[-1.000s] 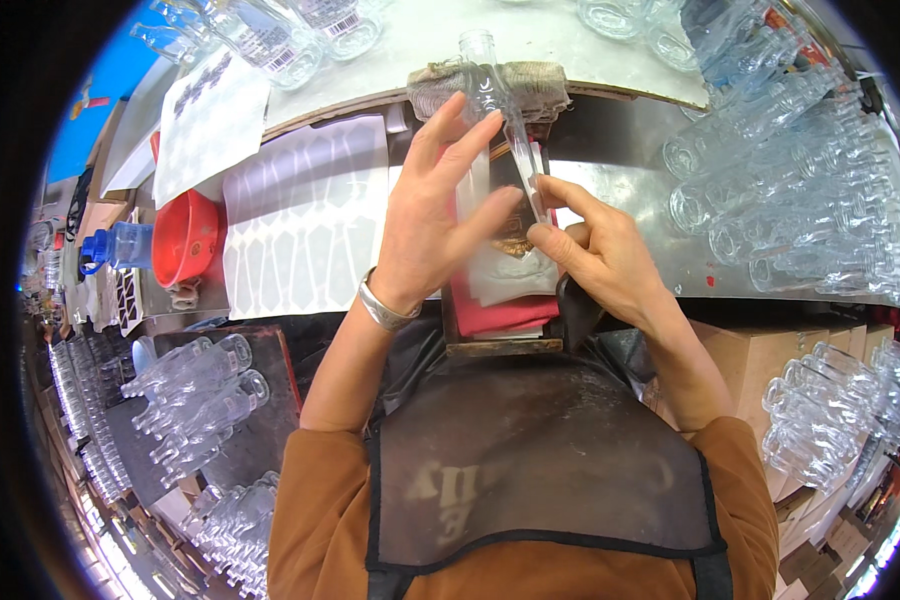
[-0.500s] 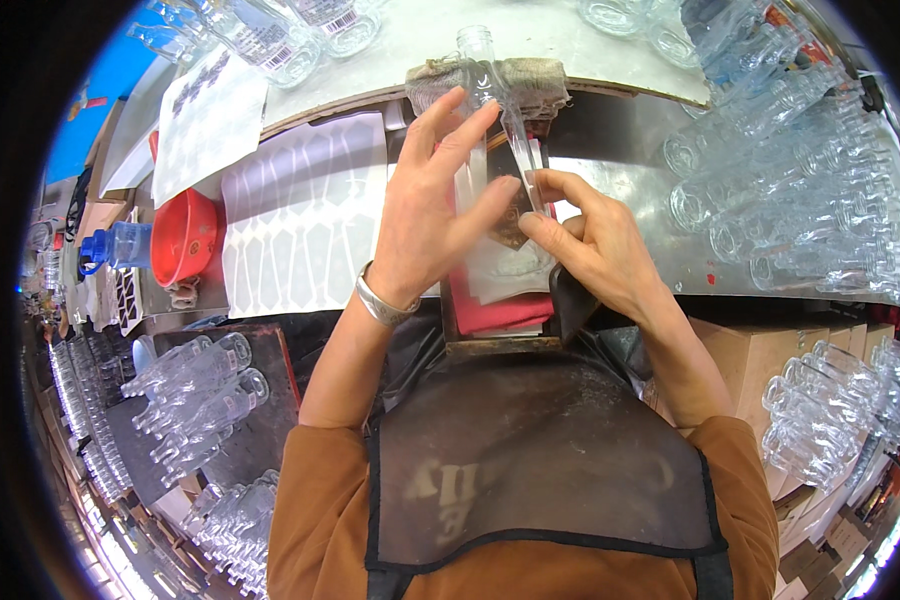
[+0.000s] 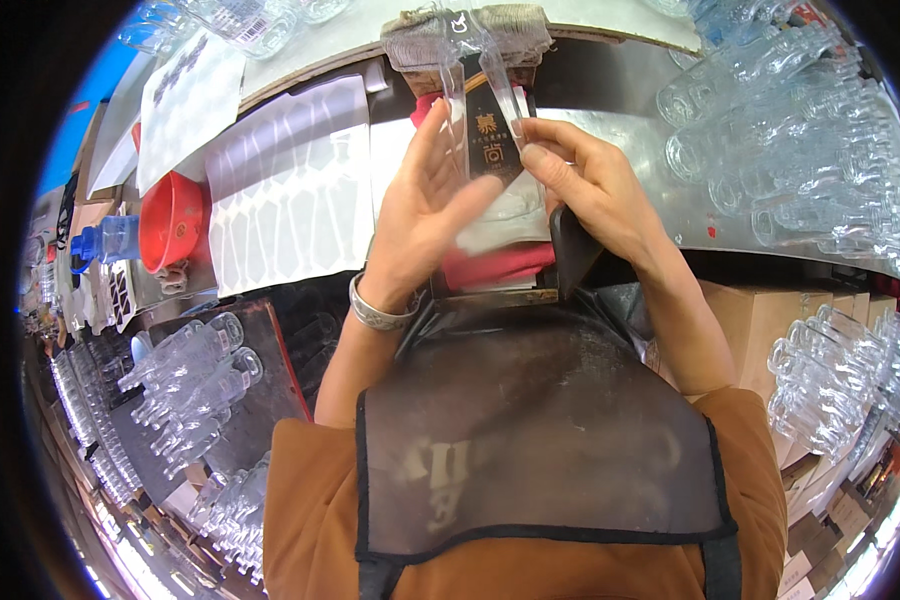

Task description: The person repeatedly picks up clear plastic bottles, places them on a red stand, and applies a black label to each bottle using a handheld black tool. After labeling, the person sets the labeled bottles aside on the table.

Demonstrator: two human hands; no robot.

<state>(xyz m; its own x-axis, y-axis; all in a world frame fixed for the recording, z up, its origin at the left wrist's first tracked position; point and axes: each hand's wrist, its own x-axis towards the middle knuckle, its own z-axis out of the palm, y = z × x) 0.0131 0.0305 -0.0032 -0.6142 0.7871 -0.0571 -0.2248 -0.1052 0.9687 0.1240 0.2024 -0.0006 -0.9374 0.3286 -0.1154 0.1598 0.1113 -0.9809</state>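
Observation:
A clear glass bottle [image 3: 507,100] lies in front of me, its neck resting on a grey cloth-wrapped support [image 3: 415,45]. A dark label with gold characters [image 3: 490,125] faces up on its body. My right hand [image 3: 590,190] grips the bottle's right side between thumb and bent fingers. On the other side my left hand [image 3: 420,205] is open, its fingers along the bottle's left edge and its slightly blurred thumb over the lower end. Beneath the bottle are a red cloth [image 3: 495,265] and whitish sheets, partly hidden.
To the left lie a sheet of pale bottle-shaped labels [image 3: 290,185] and a red bowl [image 3: 173,222]. Many clear bottles [image 3: 800,150] are stacked on the right of the metal bench. More bottles [image 3: 195,375] stand low at left, and others [image 3: 835,375] above cardboard boxes [image 3: 745,320] at right.
The bottle has turned so its dark label now shows fully. My left hand has come down from over the bottle to its left edge. The whole view has shifted slightly.

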